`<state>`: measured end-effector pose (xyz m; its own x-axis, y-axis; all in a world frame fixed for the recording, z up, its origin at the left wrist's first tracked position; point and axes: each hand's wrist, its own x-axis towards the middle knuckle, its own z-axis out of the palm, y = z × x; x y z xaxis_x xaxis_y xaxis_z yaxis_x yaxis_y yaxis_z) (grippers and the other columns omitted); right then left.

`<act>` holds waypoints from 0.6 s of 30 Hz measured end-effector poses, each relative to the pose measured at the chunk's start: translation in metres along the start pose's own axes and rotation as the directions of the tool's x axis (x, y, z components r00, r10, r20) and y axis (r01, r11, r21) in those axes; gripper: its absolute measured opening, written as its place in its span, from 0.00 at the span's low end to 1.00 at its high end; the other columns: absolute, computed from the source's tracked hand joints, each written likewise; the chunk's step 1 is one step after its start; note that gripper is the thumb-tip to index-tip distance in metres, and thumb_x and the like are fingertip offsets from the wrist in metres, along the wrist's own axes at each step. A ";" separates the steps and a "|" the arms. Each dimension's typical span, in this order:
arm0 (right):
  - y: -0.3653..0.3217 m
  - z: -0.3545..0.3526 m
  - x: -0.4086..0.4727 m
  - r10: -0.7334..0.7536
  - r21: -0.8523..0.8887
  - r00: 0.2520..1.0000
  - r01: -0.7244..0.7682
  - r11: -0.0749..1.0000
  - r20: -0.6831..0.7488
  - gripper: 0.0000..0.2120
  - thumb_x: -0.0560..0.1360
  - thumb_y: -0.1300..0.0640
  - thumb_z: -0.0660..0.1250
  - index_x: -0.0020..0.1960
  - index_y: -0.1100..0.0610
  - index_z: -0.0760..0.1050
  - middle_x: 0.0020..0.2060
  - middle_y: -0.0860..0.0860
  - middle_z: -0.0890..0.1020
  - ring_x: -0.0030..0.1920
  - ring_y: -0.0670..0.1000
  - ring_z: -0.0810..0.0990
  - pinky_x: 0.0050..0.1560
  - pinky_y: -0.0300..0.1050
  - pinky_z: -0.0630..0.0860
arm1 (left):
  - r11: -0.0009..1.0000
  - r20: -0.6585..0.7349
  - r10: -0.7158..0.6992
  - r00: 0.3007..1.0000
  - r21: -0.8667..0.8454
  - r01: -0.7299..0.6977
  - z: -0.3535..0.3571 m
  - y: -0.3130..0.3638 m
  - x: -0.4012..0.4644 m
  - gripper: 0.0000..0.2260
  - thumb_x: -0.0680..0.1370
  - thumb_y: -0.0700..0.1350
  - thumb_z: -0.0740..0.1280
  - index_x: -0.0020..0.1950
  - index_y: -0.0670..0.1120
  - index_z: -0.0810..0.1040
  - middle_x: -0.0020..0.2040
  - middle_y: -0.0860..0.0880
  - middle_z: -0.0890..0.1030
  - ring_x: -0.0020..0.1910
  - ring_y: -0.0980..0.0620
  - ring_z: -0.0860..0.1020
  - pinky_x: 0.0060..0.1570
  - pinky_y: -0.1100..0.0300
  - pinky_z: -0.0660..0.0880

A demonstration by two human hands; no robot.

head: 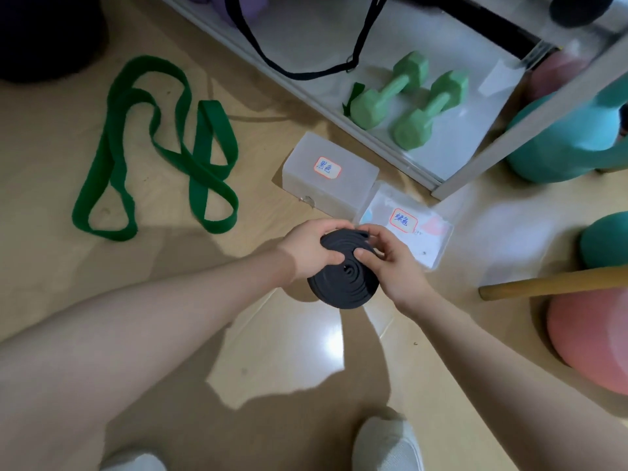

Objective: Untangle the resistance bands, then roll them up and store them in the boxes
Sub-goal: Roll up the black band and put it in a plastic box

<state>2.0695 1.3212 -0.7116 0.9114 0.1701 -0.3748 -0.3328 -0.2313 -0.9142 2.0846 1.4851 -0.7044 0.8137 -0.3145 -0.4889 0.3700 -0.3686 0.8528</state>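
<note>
The black band point(343, 277), rolled into a flat coil, is held above the floor point(278, 351) in the middle of the scene. The left hand point(307, 251) grips its left side with curled fingers, and the right hand point(396, 263) pinches its right edge. Just beyond stand two closed boxes point(329, 176). The green band point(159, 154) lies loose on the floor, far left.

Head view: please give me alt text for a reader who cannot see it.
Both hands, left hand and right hand, hold a rolled black band above the floor. Beyond it sit two closed labelled boxes. A green band lies unrolled on the floor to the left.
</note>
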 end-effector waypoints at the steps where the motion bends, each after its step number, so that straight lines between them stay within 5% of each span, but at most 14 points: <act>1: 0.004 -0.002 0.005 0.005 0.012 1.000 -0.005 1.000 0.012 0.15 0.76 0.66 0.63 0.52 0.46 0.73 0.45 0.50 0.75 0.42 0.46 0.77 0.41 0.31 0.76 | 1.000 -0.019 -0.018 1.000 0.013 0.018 0.003 -0.001 0.005 0.20 0.73 0.35 0.67 0.62 0.53 0.75 0.56 0.49 0.80 0.56 0.47 0.77 0.57 0.51 0.74; 5: 0.013 -0.007 0.027 0.011 -0.028 0.996 -0.009 1.000 0.086 0.15 0.76 0.66 0.63 0.55 0.47 0.73 0.49 0.52 0.75 0.47 0.50 0.76 0.50 0.40 0.76 | 0.994 -0.112 -0.095 0.989 -0.061 0.089 0.008 -0.007 0.016 0.21 0.73 0.34 0.67 0.58 0.58 0.76 0.56 0.48 0.79 0.57 0.46 0.77 0.60 0.51 0.73; 9: 0.010 -0.003 0.051 -0.097 -0.317 0.984 0.141 0.938 0.149 0.16 0.78 0.57 0.62 0.65 0.52 0.71 0.57 0.49 0.75 0.59 0.49 0.72 0.62 0.41 0.66 | 0.984 -0.246 -0.140 0.959 -0.138 0.108 -0.002 -0.020 0.013 0.24 0.73 0.33 0.66 0.50 0.65 0.74 0.49 0.55 0.80 0.52 0.54 0.77 0.53 0.63 0.72; 11: 0.008 0.000 0.064 -0.203 -0.495 0.970 0.244 0.834 0.137 0.16 0.79 0.55 0.60 0.65 0.54 0.71 0.61 0.53 0.73 0.63 0.52 0.69 0.60 0.37 0.61 | 0.971 -0.338 -0.167 0.926 -0.218 0.096 -0.013 -0.026 0.010 0.24 0.74 0.31 0.66 0.53 0.61 0.75 0.50 0.57 0.79 0.52 0.55 0.76 0.52 0.66 0.70; 14: 0.007 0.012 0.089 -0.336 -0.697 0.935 0.317 0.644 0.115 0.16 0.78 0.58 0.60 0.64 0.58 0.72 0.64 0.57 0.72 0.64 0.59 0.68 0.62 0.45 0.62 | 0.947 -0.438 -0.210 0.874 -0.315 0.070 -0.032 -0.038 0.005 0.22 0.74 0.30 0.66 0.62 0.52 0.74 0.56 0.51 0.78 0.57 0.52 0.75 0.60 0.60 0.70; 18: 0.009 0.042 0.129 -0.280 -0.904 0.944 0.268 0.334 0.176 0.22 0.78 0.62 0.56 0.71 0.61 0.60 0.72 0.60 0.60 0.72 0.62 0.56 0.66 0.53 0.59 | 0.916 -0.490 -0.275 0.827 -0.394 0.070 -0.049 -0.049 -0.007 0.22 0.74 0.32 0.66 0.65 0.51 0.74 0.58 0.49 0.79 0.58 0.49 0.77 0.61 0.51 0.73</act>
<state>2.1738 1.3817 -0.7744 0.9105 0.3942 -0.1248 0.3520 -0.8973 -0.2663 2.0830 1.5487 -0.7339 0.7913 0.2701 -0.5486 0.5731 -0.0149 0.8193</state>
